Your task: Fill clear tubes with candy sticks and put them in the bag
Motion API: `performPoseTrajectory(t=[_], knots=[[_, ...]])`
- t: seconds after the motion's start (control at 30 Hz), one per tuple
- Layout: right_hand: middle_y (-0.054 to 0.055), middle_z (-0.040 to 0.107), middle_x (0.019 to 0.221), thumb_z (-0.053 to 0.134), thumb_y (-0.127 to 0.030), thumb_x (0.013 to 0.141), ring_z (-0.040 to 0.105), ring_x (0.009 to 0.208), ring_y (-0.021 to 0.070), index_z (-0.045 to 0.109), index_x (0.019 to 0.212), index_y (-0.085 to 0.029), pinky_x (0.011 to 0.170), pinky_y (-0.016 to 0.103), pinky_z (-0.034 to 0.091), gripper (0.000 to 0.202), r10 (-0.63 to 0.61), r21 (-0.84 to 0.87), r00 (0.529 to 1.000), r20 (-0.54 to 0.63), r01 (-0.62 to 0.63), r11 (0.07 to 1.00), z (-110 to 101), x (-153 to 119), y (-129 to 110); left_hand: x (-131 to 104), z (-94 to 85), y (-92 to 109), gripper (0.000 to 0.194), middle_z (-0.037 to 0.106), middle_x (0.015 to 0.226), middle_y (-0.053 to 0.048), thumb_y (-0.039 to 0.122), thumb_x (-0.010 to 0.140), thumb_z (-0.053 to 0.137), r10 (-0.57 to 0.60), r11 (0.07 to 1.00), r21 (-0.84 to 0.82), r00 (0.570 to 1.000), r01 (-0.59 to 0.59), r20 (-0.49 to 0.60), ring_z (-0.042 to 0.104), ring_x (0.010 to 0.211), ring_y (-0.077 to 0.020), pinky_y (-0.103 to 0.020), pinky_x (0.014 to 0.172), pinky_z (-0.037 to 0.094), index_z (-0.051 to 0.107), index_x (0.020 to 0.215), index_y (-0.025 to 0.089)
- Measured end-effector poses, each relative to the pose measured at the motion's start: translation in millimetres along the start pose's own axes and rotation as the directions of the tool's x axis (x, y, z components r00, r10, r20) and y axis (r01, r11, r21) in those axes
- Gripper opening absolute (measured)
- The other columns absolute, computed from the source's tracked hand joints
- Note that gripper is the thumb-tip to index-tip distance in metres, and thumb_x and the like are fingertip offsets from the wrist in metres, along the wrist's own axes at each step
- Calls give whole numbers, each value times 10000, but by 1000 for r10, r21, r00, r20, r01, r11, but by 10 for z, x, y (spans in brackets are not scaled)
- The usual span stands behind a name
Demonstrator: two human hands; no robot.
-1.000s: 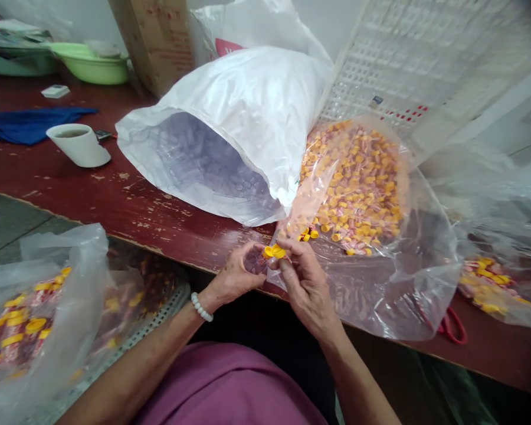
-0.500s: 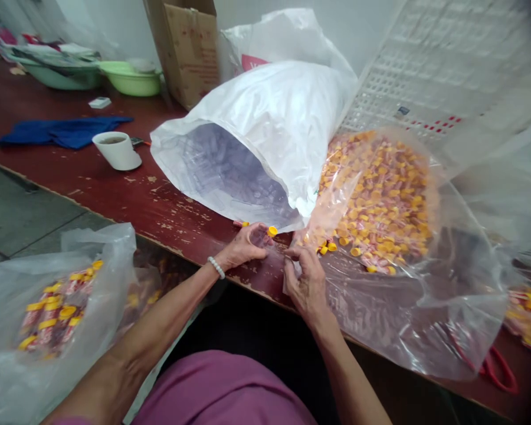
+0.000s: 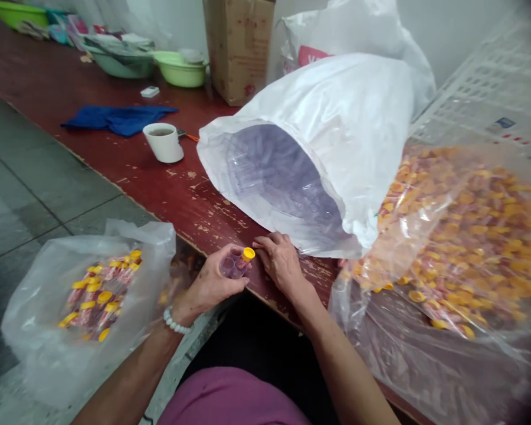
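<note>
Several clear tubes (image 3: 230, 263) are wrapped in my left hand (image 3: 212, 280), and one of them has a yellow cap. Just right of them, at the table's front edge, my right hand (image 3: 279, 260) has its fingertips pinched together; what they hold, if anything, is too small to tell. Behind both hands lies a large white sack (image 3: 327, 100), its mouth facing me with many clear tubes inside. To the right, a clear plastic bag (image 3: 380, 348) bears a heap of yellow-capped pieces (image 3: 482, 236). Low on the left, another plastic bag (image 3: 35, 295) holds yellow-capped tubes (image 3: 88, 305).
On the red table (image 3: 137, 183) are a white cup (image 3: 163, 144), a blue cloth (image 3: 121, 120), a small white box (image 3: 150, 92), green basins (image 3: 181, 71) and a cardboard box (image 3: 241, 50). A white perforated crate (image 3: 491, 88) leans at the back right.
The view has swung, so the table's things appear farther right. My left hand has moved left and its tubes now show upright. My right hand has left the clear bag's edge and reaches beside the tubes.
</note>
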State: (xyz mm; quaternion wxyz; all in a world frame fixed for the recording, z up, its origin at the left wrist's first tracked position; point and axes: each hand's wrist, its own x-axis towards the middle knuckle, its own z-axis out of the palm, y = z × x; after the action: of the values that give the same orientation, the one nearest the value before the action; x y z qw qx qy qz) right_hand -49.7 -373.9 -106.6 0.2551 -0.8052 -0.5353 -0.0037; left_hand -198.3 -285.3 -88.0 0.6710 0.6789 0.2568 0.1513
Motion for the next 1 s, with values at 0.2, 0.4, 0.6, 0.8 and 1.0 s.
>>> performPoseTrajectory(t=[0.2,0.4,0.6,0.8,1.0], knots=[[68,630,924,485,-271,914,579,835,178,622,1024,-193,771,327,483,192,134,211,979,-154,-100,972,-154,-158,-121,5,-67,-29,375,635,861,-22,108,635,660,56,997,58,998,-54,-38,608,798,-139,-245,723,484,533,983,159],[87,608,967,512,-215,891,583,890,176,622,1030,-200,763,318,506,177,-183,225,975,-123,207,952,-579,-432,-433,-12,47,5,361,618,925,-31,126,671,650,171,972,155,983,-178,62,586,819,-146,-248,731,469,540,1013,162],[71,613,1052,549,-169,864,567,986,174,558,1132,-204,853,317,490,270,-166,214,967,-196,207,955,-771,-589,-391,-53,279,-2,323,622,917,-33,148,682,645,230,955,154,962,-252,147,582,809,-152,-248,721,465,548,990,164],[68,580,903,455,-95,844,525,823,183,631,952,-204,714,335,459,233,-99,57,939,-328,124,991,-784,-829,-311,-111,487,50,365,630,929,-30,104,641,639,212,962,136,963,-236,168,591,802,-152,-243,709,474,546,988,168],[84,609,981,442,-109,851,521,858,199,611,1052,-198,731,358,457,277,-107,-4,967,-231,108,994,-737,-1153,-329,-145,742,74,335,649,903,-35,91,618,656,168,982,49,961,-183,217,604,796,-153,-239,697,476,575,938,150]])
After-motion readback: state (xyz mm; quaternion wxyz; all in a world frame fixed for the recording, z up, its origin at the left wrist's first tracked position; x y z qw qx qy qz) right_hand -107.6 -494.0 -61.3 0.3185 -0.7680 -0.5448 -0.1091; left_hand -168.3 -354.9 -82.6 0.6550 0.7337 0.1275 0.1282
